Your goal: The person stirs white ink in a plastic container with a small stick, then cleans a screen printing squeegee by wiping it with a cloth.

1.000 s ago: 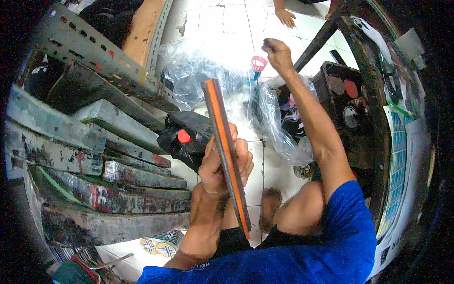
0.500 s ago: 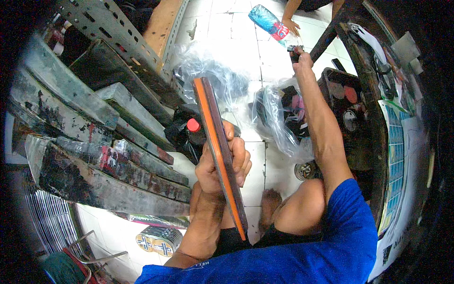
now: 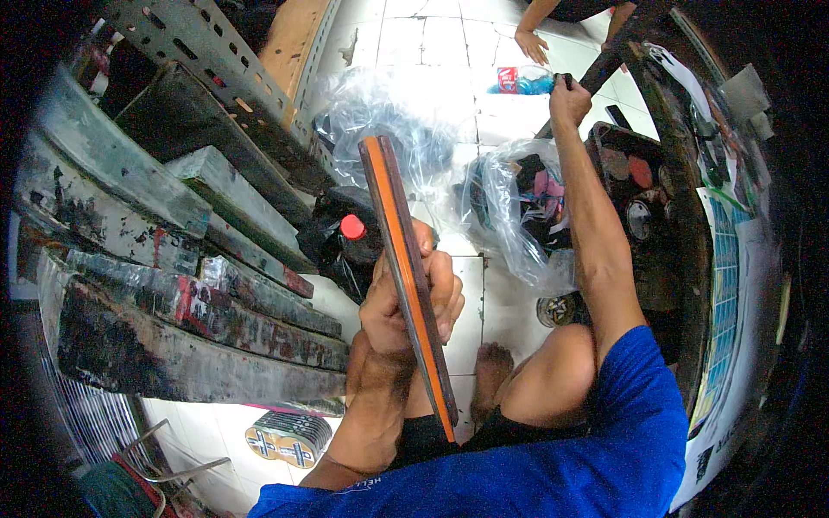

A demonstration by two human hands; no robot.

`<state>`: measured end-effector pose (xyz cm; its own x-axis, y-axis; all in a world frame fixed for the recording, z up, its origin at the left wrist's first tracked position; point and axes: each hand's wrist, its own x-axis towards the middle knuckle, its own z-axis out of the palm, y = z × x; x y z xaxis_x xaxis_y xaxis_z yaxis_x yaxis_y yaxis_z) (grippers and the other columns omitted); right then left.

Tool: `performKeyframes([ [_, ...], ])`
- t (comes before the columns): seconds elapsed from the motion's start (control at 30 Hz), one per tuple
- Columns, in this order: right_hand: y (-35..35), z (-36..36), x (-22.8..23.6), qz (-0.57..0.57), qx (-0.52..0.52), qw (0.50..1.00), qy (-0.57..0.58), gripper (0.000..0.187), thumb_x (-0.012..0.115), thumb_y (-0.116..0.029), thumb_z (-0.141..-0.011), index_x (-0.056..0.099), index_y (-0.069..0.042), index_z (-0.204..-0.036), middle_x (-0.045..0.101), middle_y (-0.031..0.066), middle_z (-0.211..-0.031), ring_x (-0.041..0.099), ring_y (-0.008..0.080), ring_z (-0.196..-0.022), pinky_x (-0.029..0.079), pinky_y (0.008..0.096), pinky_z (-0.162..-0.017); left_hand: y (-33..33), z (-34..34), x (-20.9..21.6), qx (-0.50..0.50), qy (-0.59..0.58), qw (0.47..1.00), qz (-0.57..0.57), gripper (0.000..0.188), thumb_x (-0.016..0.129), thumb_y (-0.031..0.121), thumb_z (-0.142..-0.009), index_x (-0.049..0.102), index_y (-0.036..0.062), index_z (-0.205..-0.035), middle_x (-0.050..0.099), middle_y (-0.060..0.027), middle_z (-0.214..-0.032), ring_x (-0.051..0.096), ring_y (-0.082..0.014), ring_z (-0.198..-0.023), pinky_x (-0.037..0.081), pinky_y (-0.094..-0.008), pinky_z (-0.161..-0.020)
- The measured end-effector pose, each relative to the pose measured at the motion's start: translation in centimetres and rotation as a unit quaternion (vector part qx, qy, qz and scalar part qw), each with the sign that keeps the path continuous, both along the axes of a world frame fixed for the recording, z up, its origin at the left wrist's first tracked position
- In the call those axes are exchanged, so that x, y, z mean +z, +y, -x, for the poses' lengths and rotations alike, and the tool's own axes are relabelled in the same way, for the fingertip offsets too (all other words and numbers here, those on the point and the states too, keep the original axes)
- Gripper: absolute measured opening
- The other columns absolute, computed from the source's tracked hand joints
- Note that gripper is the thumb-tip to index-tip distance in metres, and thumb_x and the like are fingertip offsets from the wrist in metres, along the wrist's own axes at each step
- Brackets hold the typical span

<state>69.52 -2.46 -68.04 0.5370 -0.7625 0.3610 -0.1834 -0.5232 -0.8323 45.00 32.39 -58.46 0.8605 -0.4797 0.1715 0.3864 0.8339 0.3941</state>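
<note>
My left hand is closed round a long dark-brown squeegee with an orange blade strip along its edge. The squeegee stands up at a slant in front of my knees. At the end of my outstretched right arm, my right hand grips the dark-capped neck end of a clear plastic bottle. That bottle has a red label and blue liquid inside, and is seen nearly sideways, its base to the left.
Another person's hand rests on the white tiles beyond the bottle. Clear plastic bags lie ahead of my feet. Stacked paint-stained frames fill the left. A dark crate with cans stands at right. A red-capped bottle sits beside the squeegee.
My right hand has shifted slightly right, and its bottle has swung from pointing up-left to lying nearly level. The left hand and squeegee have barely moved.
</note>
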Motion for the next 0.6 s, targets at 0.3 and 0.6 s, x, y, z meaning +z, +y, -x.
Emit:
performKeyframes([
  [0.3,-0.2,-1.0,-4.9,0.407,0.145,0.893,0.123,0.025,0.067,-0.012,-0.084,0.058,-0.005,-0.107,0.064,0.0161,-0.102,0.061,0.0366,-0.097,0.051,0.0469,-0.081,0.2,-0.2,0.2,0.010,0.008,0.999,-0.033,0.041,0.052,0.046,-0.099,0.041,0.0096,-0.114,0.044,-0.0070,-0.059,0.045,-0.0168,-0.043,0.040,-0.0290,-0.040],
  [0.6,0.7,-0.2,-2.3,0.370,0.156,0.899,0.175,0.040,0.068,-0.010,-0.082,0.053,-0.003,-0.118,0.060,0.0177,-0.115,0.054,0.0368,-0.107,0.050,0.0452,-0.088,-1.1,-1.7,-1.6,-0.141,0.070,0.971,0.180,0.037,0.047,0.037,-0.103,0.037,0.0063,-0.122,0.047,-0.0085,-0.070,0.048,-0.0170,-0.048,0.045,-0.0292,-0.042],
])
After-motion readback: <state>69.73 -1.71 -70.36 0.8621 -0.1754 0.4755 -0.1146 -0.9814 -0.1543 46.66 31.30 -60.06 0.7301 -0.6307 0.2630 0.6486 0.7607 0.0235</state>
